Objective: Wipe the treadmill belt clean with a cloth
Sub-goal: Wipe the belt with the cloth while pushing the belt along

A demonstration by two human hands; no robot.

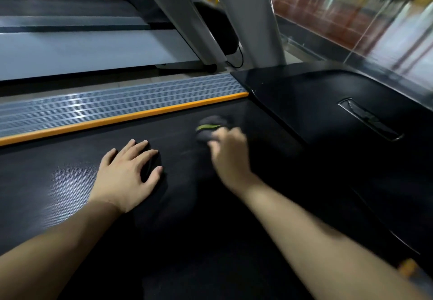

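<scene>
I am looking down at the belt (70, 182), a black textured surface running across the lower view. My left hand (127, 175) is lying flat on the belt, palm down, fingers straight and spread apart, holding nothing. My right hand (228, 153) is reaching farther forward, and it is blurred; its fingers are curling over the cloth (209, 127) and clamping it against the belt. The cloth is grey with a yellow-green stripe, bunched up, and is sitting on the belt near the front end, just beside the black hood (328, 117). Only part of the cloth is showing past the knuckles. The two hands are near each other but not touching.

An orange strip (121, 118) is bordering the belt's far edge, and a ribbed grey rail (105, 102) is running alongside it. A grey post (248, 18) is rising from beyond the hood. A second machine (82, 49) is standing past the rail. At right, a glass wall (363, 18) is showing smeared reflections.
</scene>
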